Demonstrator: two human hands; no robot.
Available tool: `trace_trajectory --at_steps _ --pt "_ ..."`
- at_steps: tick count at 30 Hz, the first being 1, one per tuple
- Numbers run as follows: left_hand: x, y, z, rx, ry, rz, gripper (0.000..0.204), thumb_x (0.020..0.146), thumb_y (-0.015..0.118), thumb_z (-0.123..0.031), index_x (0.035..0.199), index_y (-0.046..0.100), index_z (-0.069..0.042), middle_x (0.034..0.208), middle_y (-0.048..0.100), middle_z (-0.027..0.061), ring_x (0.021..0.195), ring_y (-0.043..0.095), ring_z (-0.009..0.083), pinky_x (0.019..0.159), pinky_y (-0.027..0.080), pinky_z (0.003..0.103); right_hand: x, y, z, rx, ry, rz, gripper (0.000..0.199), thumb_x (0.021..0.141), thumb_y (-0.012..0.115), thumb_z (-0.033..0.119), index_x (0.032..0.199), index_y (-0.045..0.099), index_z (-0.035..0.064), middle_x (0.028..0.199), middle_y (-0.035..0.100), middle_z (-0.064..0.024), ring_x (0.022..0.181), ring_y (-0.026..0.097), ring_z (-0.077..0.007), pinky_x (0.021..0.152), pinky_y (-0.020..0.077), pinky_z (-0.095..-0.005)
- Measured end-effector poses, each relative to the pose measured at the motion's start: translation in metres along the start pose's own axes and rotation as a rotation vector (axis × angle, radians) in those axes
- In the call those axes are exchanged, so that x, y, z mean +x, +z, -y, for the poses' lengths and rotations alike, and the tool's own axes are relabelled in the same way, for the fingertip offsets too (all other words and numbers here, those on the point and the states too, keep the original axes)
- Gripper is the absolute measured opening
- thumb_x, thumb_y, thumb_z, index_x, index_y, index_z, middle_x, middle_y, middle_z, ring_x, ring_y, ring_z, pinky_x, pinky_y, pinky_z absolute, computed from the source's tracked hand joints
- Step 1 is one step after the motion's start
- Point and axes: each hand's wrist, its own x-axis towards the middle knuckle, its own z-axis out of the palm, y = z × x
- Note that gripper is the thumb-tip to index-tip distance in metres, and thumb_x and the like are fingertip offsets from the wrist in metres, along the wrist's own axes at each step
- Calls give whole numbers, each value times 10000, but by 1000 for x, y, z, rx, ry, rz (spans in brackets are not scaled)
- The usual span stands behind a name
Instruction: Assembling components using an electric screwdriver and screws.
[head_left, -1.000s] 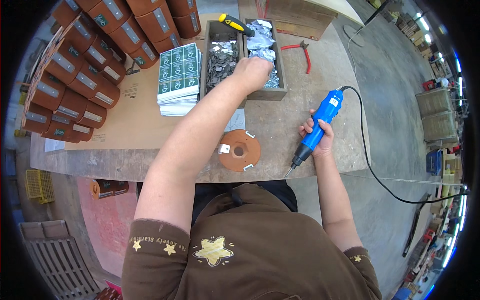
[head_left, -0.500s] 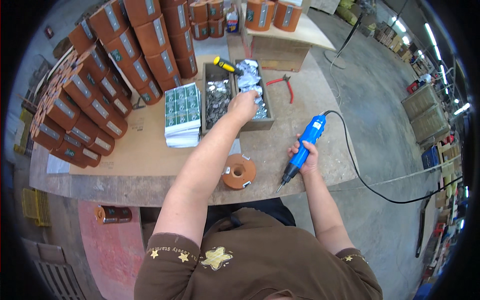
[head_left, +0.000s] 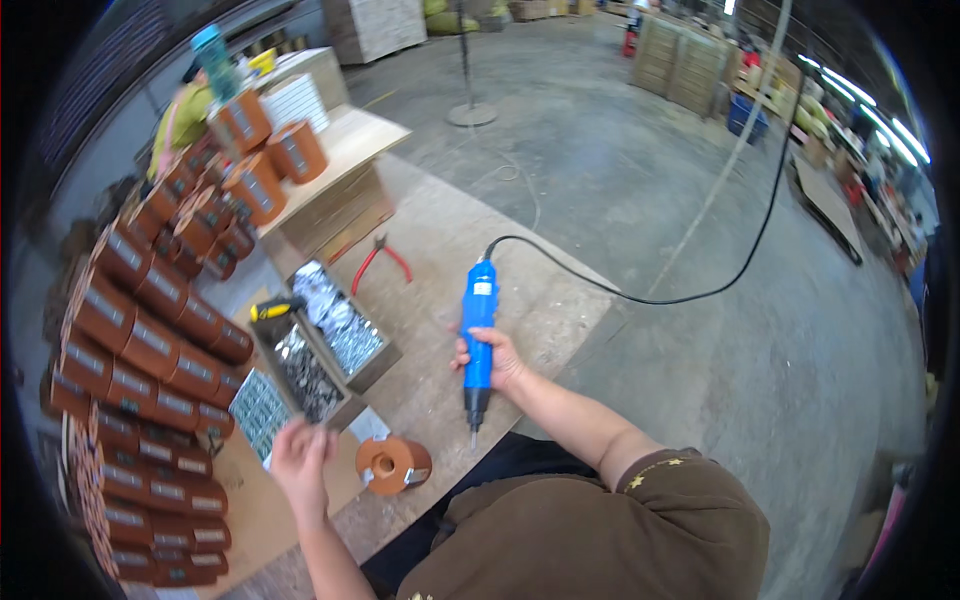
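Observation:
My right hand is wrapped round a blue electric screwdriver, whose bit points down toward the table's near edge. My left hand hovers beside the stack of green and white printed cards, its fingers drawn together in a pinch. Blur hides what they hold, if anything. Just right of that hand lies an orange-brown round block with a central hole and small metal pieces on its side. Beyond are two grey trays: one with small dark metal parts, the other with shiny metal pieces.
A yellow and black handled tool lies across the trays. Red-handled pliers rest farther back. Tall stacks of orange-brown cylinders line the left side. The screwdriver's black cable loops off to the right. A raised wooden stand holds more cylinders.
The view has swung to the right. My left hand has left the tray of shiny pieces and come back near the card stack. My right hand keeps hold of the electric screwdriver, now more upright in view.

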Motion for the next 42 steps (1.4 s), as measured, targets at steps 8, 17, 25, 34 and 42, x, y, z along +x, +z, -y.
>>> trace_trajectory --at_steps 8,17,25,34,42 --pt "-88 20 0 -87 -234 182 265 679 598 103 921 506 48 754 603 130 643 596 166 553 501 254 -17 118 0 137 -115 323 465 714 622 251 1109 438 87 718 538 -55 628 520 -178 622 454 -367" --pt "-90 47 -2 -32 -122 238 290 695 596 76 973 534 27 810 629 121 743 616 136 681 505 246 -77 169 0 -155 -373 580 558 780 528 270 1238 315 33 731 456 -24 618 465 -125 607 406 -315" --pt "-100 37 1 -96 -115 135 296 706 637 52 978 521 30 836 599 98 775 598 134 698 510 251 -81 180 -12 -227 -391 734 575 784 505 247 1263 261 44 765 478 -48 651 491 -152 630 415 -334" --pt "-101 34 -6 -4 -5 162 319 677 657 66 968 532 31 820 603 92 749 613 132 686 514 248 -85 183 -22 -339 -479 703 558 766 548 208 1215 290 0 734 484 -37 633 500 -124 593 409 -289" --pt "-100 37 -6 -66 -91 156 292 680 646 82 950 544 34 815 597 83 763 616 139 685 518 244 -86 179 -18 -391 -472 709 622 752 560 256 1258 271 42 739 501 -39 607 510 -146 569 427 -308"
